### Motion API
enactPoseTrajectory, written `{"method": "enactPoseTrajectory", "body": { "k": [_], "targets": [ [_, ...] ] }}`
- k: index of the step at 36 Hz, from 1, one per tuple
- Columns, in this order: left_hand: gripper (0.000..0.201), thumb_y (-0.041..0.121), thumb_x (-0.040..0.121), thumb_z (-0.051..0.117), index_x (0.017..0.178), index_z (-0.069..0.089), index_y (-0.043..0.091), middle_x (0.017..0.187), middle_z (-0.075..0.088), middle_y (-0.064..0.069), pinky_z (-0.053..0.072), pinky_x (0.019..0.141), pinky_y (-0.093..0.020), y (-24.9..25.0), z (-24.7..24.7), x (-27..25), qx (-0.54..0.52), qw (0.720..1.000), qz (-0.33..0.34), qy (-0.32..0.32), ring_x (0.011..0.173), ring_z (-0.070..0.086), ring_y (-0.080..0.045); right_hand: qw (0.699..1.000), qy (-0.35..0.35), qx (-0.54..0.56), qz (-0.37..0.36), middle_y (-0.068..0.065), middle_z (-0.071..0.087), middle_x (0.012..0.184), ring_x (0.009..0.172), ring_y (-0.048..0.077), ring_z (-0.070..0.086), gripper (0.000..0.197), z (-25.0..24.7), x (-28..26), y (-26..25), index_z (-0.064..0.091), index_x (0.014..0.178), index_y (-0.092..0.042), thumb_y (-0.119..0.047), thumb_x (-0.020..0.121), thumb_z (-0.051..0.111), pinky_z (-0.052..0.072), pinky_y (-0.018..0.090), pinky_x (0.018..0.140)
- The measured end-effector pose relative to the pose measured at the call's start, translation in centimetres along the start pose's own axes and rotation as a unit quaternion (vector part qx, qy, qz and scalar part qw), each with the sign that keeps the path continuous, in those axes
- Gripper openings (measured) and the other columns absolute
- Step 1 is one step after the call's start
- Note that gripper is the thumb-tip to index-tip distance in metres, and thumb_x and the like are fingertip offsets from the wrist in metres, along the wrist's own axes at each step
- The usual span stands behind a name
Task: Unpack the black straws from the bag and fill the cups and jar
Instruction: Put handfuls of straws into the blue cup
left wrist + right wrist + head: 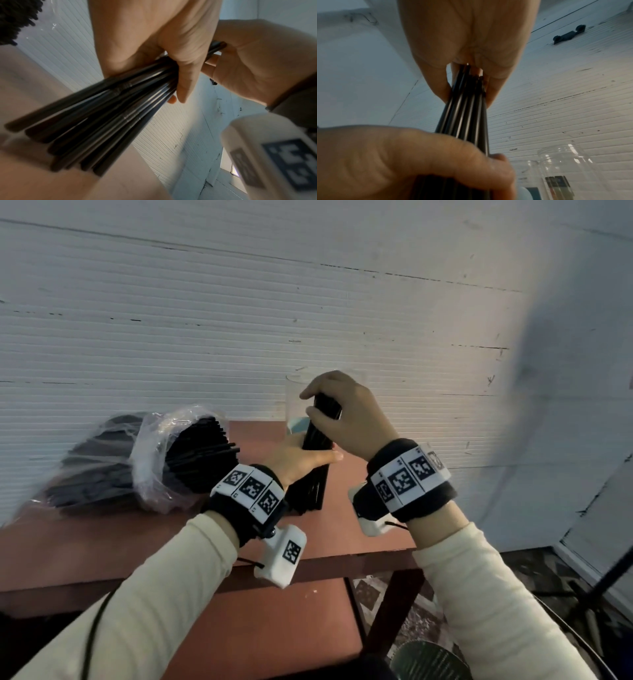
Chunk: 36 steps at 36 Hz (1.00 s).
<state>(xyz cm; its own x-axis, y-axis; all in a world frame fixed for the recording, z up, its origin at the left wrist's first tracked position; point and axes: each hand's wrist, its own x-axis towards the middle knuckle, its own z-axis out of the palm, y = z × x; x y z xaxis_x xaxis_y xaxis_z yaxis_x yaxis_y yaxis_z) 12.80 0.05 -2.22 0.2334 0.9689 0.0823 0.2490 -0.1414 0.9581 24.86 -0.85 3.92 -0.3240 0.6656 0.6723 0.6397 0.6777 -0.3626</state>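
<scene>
A bundle of black straws (317, 436) stands upright on the reddish-brown table (137, 535), its lower ends touching the top. My left hand (305, 456) grips the bundle around its middle, thumb across the front. My right hand (330, 409) grips the bundle's top end from above. In the left wrist view the straws (102, 115) fan out below my left hand (163, 54). The right wrist view has my right hand (467, 54) closed over the straw tops (467, 108). A clear plastic bag (154, 460) packed with black straws lies on the table's left. A clear cup (294, 402) stands behind the hands; a clear jar (565, 165) stands beside it.
A white ribbed wall (308, 302) rises directly behind the table. The table's front edge (325, 566) has a lower shelf (257, 628) beneath it. A dark stand leg (606, 577) crosses the floor at the right. A round ribbed object (428, 659) sits at the bottom.
</scene>
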Motion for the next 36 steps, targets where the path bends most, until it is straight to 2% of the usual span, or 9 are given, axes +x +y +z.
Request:
{"method": "enactPoseTrajectory", "body": {
  "k": [10,13,16,20,25,29,33,35,36],
  "targets": [
    [0.045,0.030,0.058,0.082,0.098,0.072,0.011,0.101,0.074,-0.009,0.049,0.101,-0.048,-1.5,0.0,0.0,-0.016,0.999,-0.033,-0.016,0.099,0.069,-0.024,0.999,0.028,0.030,0.010,-0.007,0.055,0.101,0.090,0.004,0.050,0.028,1.1,-0.1,-0.2,0.061,0.111,-0.011,-0.008,0.083,0.062,0.036,0.003,0.079],
    [0.045,0.036,0.059,0.082,0.097,0.074,0.013,0.100,0.075,-0.005,0.048,0.102,-0.043,-1.7,0.1,0.1,-0.018,0.999,-0.029,-0.035,0.101,0.069,-0.021,0.998,0.041,0.037,0.016,-0.007,0.055,0.099,0.090,0.005,0.051,0.026,1.2,-0.2,-0.2,0.060,0.109,-0.011,-0.008,0.083,0.062,0.037,0.005,0.078],
    [0.028,0.043,0.075,0.078,0.082,0.074,0.016,0.093,0.075,-0.005,0.048,0.100,-0.038,-1.8,0.2,0.3,-0.001,0.999,-0.027,-0.033,0.098,0.068,-0.021,0.998,0.048,0.047,0.018,-0.006,0.056,0.103,0.094,0.005,0.052,0.029,1.2,-0.4,-0.3,0.059,0.111,-0.011,-0.011,0.083,0.064,0.041,0.009,0.083],
    [0.037,0.052,0.085,0.066,0.073,0.064,0.016,0.075,0.068,0.002,0.048,0.088,-0.032,-2.3,-0.1,0.6,0.016,0.999,0.006,-0.047,0.077,0.065,-0.013,0.992,0.064,0.085,0.062,-0.002,0.044,0.131,0.114,0.009,0.050,0.060,0.6,-0.9,-0.5,0.047,0.133,-0.017,-0.032,0.081,0.075,0.045,0.020,0.096],
    [0.037,0.044,0.090,0.065,0.091,0.064,0.007,0.082,0.066,-0.005,0.052,0.091,-0.036,-1.2,-1.5,0.1,0.018,0.996,0.045,-0.081,0.082,0.065,-0.017,0.982,0.022,0.121,0.143,-0.003,0.035,0.137,0.115,0.007,0.045,0.089,-0.8,-1.6,-0.3,0.034,0.143,-0.024,-0.050,0.070,0.077,0.045,0.016,0.089],
    [0.043,0.054,0.082,0.065,0.092,0.068,0.013,0.089,0.072,-0.009,0.053,0.094,-0.045,0.8,-2.3,-1.1,0.105,0.977,0.078,-0.170,0.092,0.069,-0.025,0.972,-0.110,0.121,0.168,-0.002,0.045,0.124,0.107,0.002,0.049,0.067,-0.9,-1.9,0.2,0.054,0.123,-0.022,-0.053,0.068,0.078,0.042,0.017,0.084],
    [0.018,0.019,0.093,0.065,0.089,0.068,0.002,0.084,0.067,-0.016,0.054,0.092,-0.040,1.6,-1.9,-1.9,0.074,0.969,0.075,-0.225,0.084,0.066,-0.023,0.958,-0.161,0.196,0.136,-0.006,0.065,0.094,0.090,0.001,0.063,0.043,-0.5,-2.1,-0.4,0.064,0.115,-0.013,-0.028,0.078,0.079,0.049,0.017,0.080],
    [0.009,0.012,0.088,0.071,0.088,0.066,0.004,0.081,0.064,-0.009,0.054,0.089,-0.040,1.3,-1.5,-2.0,0.026,0.970,0.074,-0.229,0.082,0.064,-0.022,0.959,-0.152,0.204,0.127,0.005,0.068,0.087,0.083,0.010,0.065,0.022,-0.4,-2.1,-0.6,0.068,0.098,-0.004,-0.017,0.081,0.076,0.052,0.025,0.076],
    [0.016,0.014,0.083,0.076,0.091,0.066,0.006,0.083,0.064,-0.006,0.054,0.090,-0.040,1.0,-1.4,-2.0,0.007,0.972,0.071,-0.224,0.084,0.063,-0.020,0.960,-0.139,0.208,0.125,0.015,0.067,0.085,0.081,0.020,0.065,0.019,-0.5,-2.1,-0.7,0.067,0.091,0.002,-0.013,0.082,0.074,0.053,0.032,0.075]
  ]
}}
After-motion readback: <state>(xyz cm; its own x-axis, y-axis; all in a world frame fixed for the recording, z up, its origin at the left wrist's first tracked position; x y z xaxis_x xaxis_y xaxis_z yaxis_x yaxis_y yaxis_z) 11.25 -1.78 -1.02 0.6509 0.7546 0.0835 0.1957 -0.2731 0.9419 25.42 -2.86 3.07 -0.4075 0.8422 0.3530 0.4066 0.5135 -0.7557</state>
